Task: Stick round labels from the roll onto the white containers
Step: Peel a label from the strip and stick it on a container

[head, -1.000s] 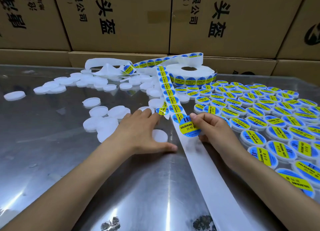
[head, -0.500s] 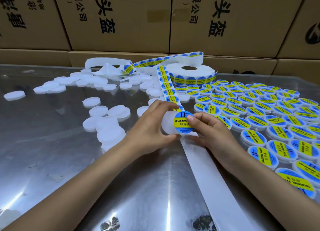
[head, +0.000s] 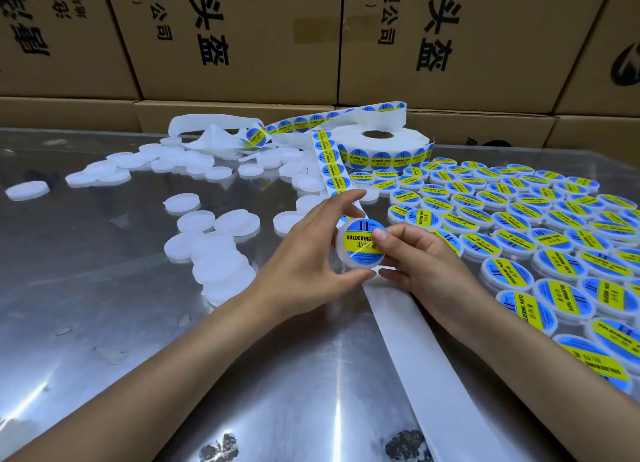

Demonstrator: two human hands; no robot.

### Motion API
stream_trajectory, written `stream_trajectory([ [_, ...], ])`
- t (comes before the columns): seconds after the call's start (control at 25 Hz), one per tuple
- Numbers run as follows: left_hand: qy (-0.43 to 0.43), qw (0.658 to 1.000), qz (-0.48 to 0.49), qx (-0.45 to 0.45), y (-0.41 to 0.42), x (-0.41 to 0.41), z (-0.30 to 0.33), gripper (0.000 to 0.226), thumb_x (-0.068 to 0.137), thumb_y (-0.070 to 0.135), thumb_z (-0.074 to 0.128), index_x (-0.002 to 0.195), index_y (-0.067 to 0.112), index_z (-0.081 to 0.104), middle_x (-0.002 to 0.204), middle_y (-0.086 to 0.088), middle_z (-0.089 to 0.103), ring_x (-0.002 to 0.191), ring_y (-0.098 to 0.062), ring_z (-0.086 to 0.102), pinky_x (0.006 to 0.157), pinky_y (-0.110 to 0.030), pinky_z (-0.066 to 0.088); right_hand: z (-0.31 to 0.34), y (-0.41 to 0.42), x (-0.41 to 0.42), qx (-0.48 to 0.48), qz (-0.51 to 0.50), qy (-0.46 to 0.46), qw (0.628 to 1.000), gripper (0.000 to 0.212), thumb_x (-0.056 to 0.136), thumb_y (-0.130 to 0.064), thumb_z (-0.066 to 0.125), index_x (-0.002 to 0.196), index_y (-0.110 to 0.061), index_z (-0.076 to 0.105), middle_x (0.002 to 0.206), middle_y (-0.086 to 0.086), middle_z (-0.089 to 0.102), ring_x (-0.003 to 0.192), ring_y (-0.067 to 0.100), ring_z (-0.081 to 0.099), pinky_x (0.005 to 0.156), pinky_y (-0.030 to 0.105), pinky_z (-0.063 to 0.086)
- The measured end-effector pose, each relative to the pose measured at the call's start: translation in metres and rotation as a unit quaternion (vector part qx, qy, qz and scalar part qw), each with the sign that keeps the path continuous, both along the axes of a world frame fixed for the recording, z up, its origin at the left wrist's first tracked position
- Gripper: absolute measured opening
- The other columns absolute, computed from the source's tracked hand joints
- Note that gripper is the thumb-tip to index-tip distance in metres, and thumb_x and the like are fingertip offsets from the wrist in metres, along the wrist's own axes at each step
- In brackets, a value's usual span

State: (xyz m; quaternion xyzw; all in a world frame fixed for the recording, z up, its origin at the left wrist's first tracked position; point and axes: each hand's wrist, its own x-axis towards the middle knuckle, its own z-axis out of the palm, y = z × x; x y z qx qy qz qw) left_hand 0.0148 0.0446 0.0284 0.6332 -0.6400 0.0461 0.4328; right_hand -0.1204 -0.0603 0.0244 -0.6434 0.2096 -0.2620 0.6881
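Holding one white container (head: pixel 360 245) above the middle of the counter (head: pixel 104 323), the left hand (head: pixel 311 253) pinches its rim while the right hand (head: pixel 415 257) presses the round label (head: pixel 362 243) flat with its thumb. It looks light, stiff and smooth, best gripped by the edge. One roll (head: pixel 379 146) sits near the far edge; dozens of labelled containers (head: pixel 519 226) fill the right side and roughly thirty bare ones (head: pixel 214 240) lie left.

The right hand (head: pixel 420 257) covers the right part of the label (head: pixel 360 241) on the held container (head: pixel 346 253), so its text reads only partly; the backing strip (head: pixel 433 364) below it runs off the bottom edge; the boxes (head: pixel 242 35) behind are cut by the top edge.
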Motion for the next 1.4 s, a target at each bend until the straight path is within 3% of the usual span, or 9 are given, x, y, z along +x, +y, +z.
stream_trajectory([
  [0.28, 0.006, 1.000, -0.014, -0.010, 0.000, -0.003, 0.002, 0.082, 0.065, 0.022, 0.086, 0.135, 0.013, 0.043, 0.112, 0.005, 0.058, 0.082, 0.010, 0.052, 0.074, -0.003, 0.034, -0.001, -0.002, 0.000, 0.000, -0.001, 0.000, 1.000, 0.024, 0.064, -0.040, 0.068, 0.070, -0.018, 0.060, 0.090, 0.009, 0.066, 0.087, 0.023, 0.054, 0.082, 0.030, 0.046],
  [0.52, 0.039, 0.999, -0.004, -0.009, 0.003, -0.006, 0.005, 0.085, 0.063, 0.030, 0.087, 0.135, 0.020, 0.042, 0.110, 0.008, 0.059, 0.073, -0.011, 0.058, 0.072, -0.016, 0.043, 0.000, -0.001, 0.001, 0.000, -0.010, -0.017, 1.000, 0.019, 0.068, -0.033, 0.067, 0.069, -0.015, 0.060, 0.079, 0.006, 0.067, 0.072, 0.015, 0.059, 0.073, 0.025, 0.050],
  [0.68, 0.054, 0.998, 0.021, -0.026, 0.005, -0.009, 0.007, 0.085, 0.060, 0.040, 0.086, 0.133, 0.021, 0.045, 0.105, 0.015, 0.060, 0.069, -0.009, 0.055, 0.069, -0.016, 0.044, 0.002, 0.003, 0.003, 0.010, -0.025, -0.047, 0.999, 0.015, 0.080, -0.019, 0.065, 0.070, -0.010, 0.059, 0.068, 0.004, 0.064, 0.057, 0.007, 0.060, 0.056, 0.020, 0.053],
  [0.8, 0.063, 0.997, 0.028, -0.035, 0.006, -0.012, 0.009, 0.083, 0.060, 0.040, 0.086, 0.131, 0.022, 0.046, 0.103, 0.015, 0.061, 0.066, -0.007, 0.052, 0.067, -0.014, 0.042, 0.003, 0.005, 0.004, -0.001, -0.038, -0.058, 0.998, 0.015, 0.083, -0.014, 0.064, 0.071, -0.009, 0.058, 0.069, 0.007, 0.061, 0.058, 0.009, 0.059, 0.056, 0.023, 0.054],
  [1.04, 0.026, 0.994, 0.062, -0.086, 0.005, -0.020, 0.011, 0.075, 0.059, 0.037, 0.088, 0.123, 0.019, 0.051, 0.102, 0.008, 0.064, 0.071, 0.003, 0.052, 0.068, -0.011, 0.043, 0.004, 0.009, 0.007, -0.101, -0.080, -0.092, 0.987, 0.023, 0.083, -0.011, 0.066, 0.064, -0.022, 0.061, 0.060, -0.007, 0.061, 0.058, 0.008, 0.055, 0.054, 0.020, 0.048],
  [1.24, -0.007, 0.990, 0.076, -0.121, 0.006, -0.023, 0.010, 0.066, 0.061, 0.030, 0.087, 0.117, 0.012, 0.055, 0.099, 0.004, 0.064, 0.074, 0.011, 0.048, 0.072, -0.005, 0.036, 0.005, 0.013, 0.003, -0.212, -0.108, -0.090, 0.967, 0.020, 0.082, -0.017, 0.071, 0.073, -0.029, 0.059, 0.072, 0.001, 0.059, 0.064, 0.022, 0.049, 0.061, 0.038, 0.042],
  [1.32, -0.007, 0.988, 0.079, -0.131, 0.006, -0.023, 0.010, 0.064, 0.061, 0.027, 0.087, 0.115, 0.013, 0.056, 0.098, 0.003, 0.064, 0.076, 0.011, 0.047, 0.072, -0.006, 0.037, 0.008, 0.016, 0.001, -0.260, -0.124, -0.073, 0.955, 0.010, 0.079, -0.028, 0.070, 0.080, -0.029, 0.060, 0.077, -0.003, 0.065, 0.064, 0.024, 0.059, 0.061, 0.041, 0.048],
  [1.4, -0.006, 0.987, 0.079, -0.138, 0.006, -0.022, 0.010, 0.063, 0.061, 0.025, 0.086, 0.114, 0.012, 0.055, 0.099, 0.003, 0.064, 0.078, 0.011, 0.047, 0.072, -0.006, 0.037, 0.010, 0.019, -0.001, -0.298, -0.153, -0.054, 0.941, 0.016, 0.077, -0.037, 0.068, 0.088, -0.028, 0.061, 0.084, -0.003, 0.066, 0.069, 0.023, 0.065, 0.063, 0.045, 0.053],
])
